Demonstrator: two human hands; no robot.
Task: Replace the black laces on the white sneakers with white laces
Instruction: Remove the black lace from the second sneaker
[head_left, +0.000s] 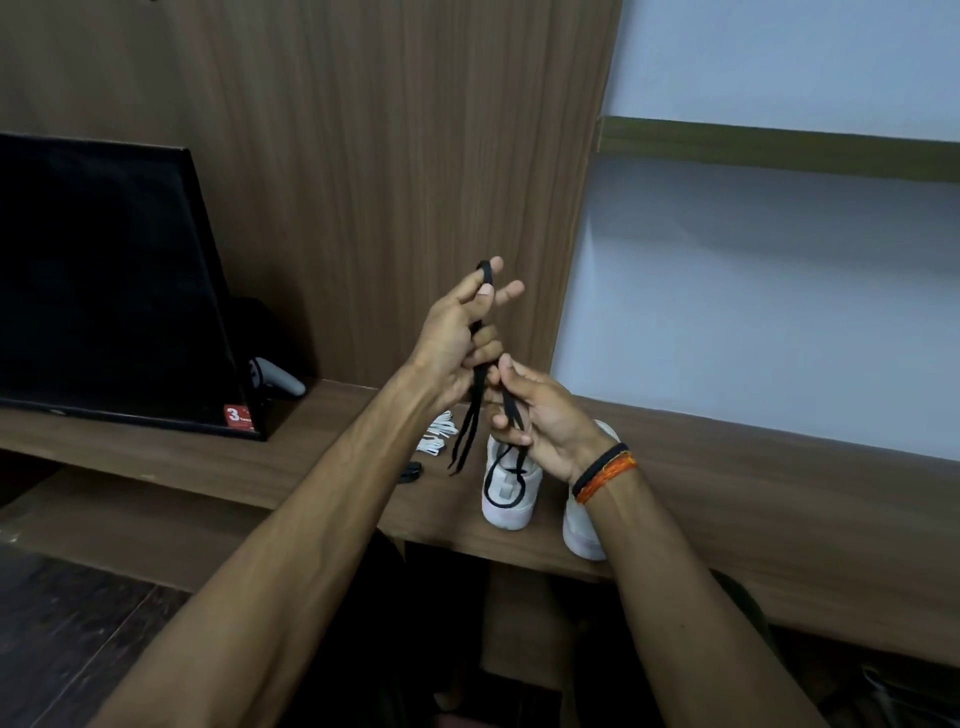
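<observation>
Two white sneakers stand on the wooden shelf (727, 467): the left sneaker (506, 493) and the right sneaker (582, 530), which my right forearm partly hides. My left hand (457, 338) is raised above them and holds a black lace (475, 395) looped over its fingers, the ends dangling down. My right hand (540, 415) pinches the same lace just below; a loop of it hangs over the left sneaker. White laces (439, 436) lie in a bundle on the shelf behind. A small black bundle (410, 472) lies beside them.
A dark monitor (104, 280) stands on the shelf at the left, with a grey controller (278, 379) behind its corner. Wood panelling rises behind; a pale wall is at the right. A lower shelf and dark floor lie below.
</observation>
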